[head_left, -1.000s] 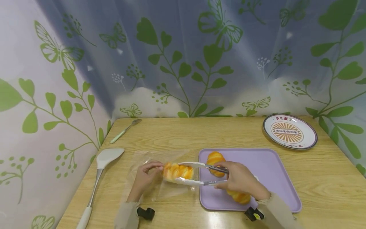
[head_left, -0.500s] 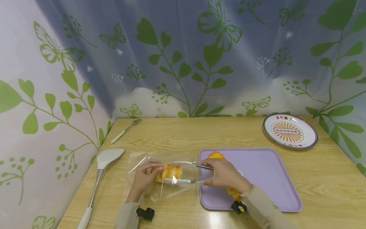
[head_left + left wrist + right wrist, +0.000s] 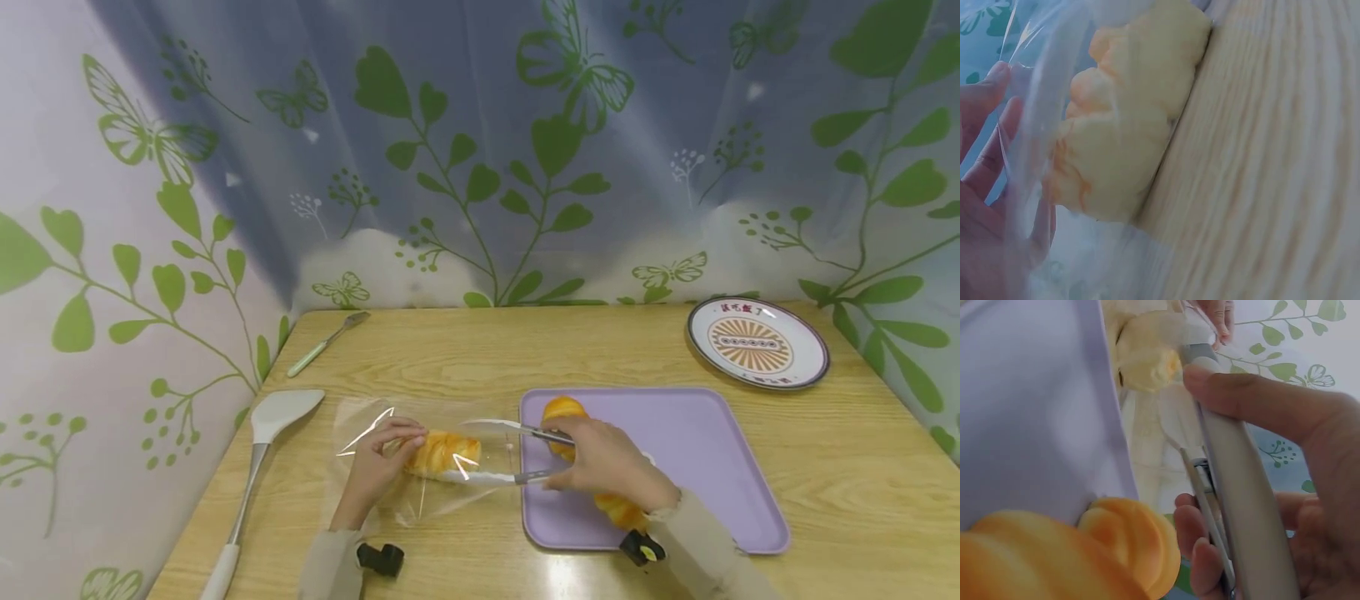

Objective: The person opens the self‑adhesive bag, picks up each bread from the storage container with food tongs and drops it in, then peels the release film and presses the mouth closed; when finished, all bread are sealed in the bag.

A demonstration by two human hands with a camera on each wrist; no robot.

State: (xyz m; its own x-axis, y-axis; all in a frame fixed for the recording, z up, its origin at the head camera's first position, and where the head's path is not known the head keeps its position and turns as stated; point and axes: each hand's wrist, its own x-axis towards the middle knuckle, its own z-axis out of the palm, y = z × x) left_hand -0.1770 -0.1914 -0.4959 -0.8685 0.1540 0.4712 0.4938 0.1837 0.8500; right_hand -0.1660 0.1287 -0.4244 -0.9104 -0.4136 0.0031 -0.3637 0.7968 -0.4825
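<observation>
While right grip (image 3: pixel 613 463) holds spread tongs (image 3: pixel 495 479) | left grip (image 3: pixel 379 465) pinches bag (image 3: pixel 420 502) | bread (image 3: pixel 445 452) lies between

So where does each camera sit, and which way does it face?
Head: on the head, facing forward and down at the wooden table; left hand, right hand and both beige sleeves show.
Left wrist: on that wrist, facing a bread roll in a clear plastic bag; the left hand shows at the left edge.
Right wrist: on that wrist, facing along the tongs toward the bread roll; right hand and a bit of left hand show.
Shared: head and right wrist views both show the tongs and lilac tray.
</observation>
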